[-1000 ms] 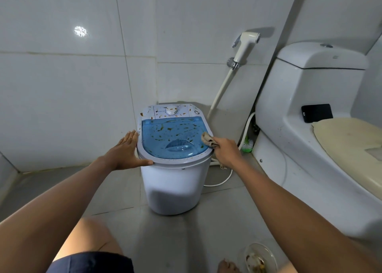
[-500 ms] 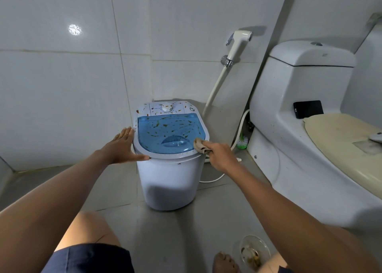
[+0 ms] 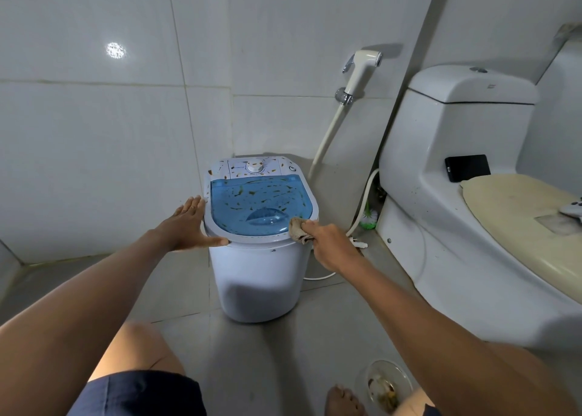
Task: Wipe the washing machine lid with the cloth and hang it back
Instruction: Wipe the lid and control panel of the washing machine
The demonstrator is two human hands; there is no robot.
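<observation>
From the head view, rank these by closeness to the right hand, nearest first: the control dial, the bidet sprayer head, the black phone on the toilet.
Measured from the right hand, which grips the cloth:
1. Control dial, at the back of the washing machine, left of the hand.
2. Black phone, on the toilet ledge to the right.
3. Bidet sprayer head, high on the wall.

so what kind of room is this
Almost certainly a small home bathroom: a white toilet stands on the right, a bidet sprayer hangs on the tiled wall, and a compact washing machine sits on the floor in the corner.
</observation>
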